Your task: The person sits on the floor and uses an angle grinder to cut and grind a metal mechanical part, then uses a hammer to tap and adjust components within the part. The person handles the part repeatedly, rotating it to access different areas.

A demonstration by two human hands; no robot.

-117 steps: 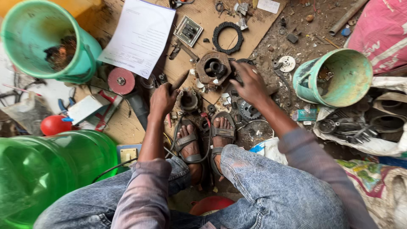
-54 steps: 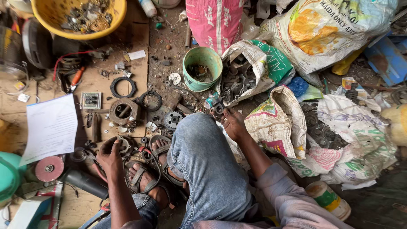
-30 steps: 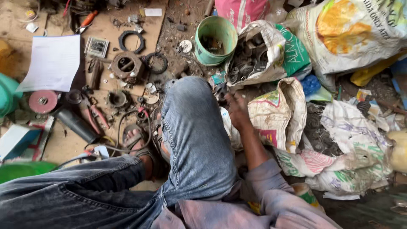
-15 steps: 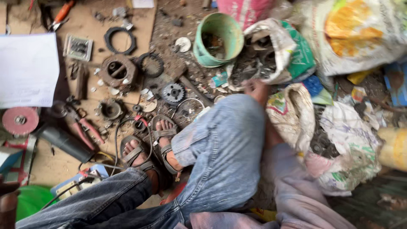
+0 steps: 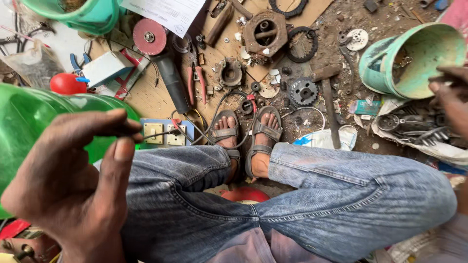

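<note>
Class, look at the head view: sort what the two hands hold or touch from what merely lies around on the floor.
In hand:
- left hand pinching a thin wire
- right hand gripping a dark metal part, details blurred

Lying about:
- angle grinder
- red-handled pliers
- hammer
- gear
- green bucket
- switch box

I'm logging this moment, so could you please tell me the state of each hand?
Left hand: pinched shut, contents cannot be told.
Right hand: at the frame edge, grip cannot be told.
</note>
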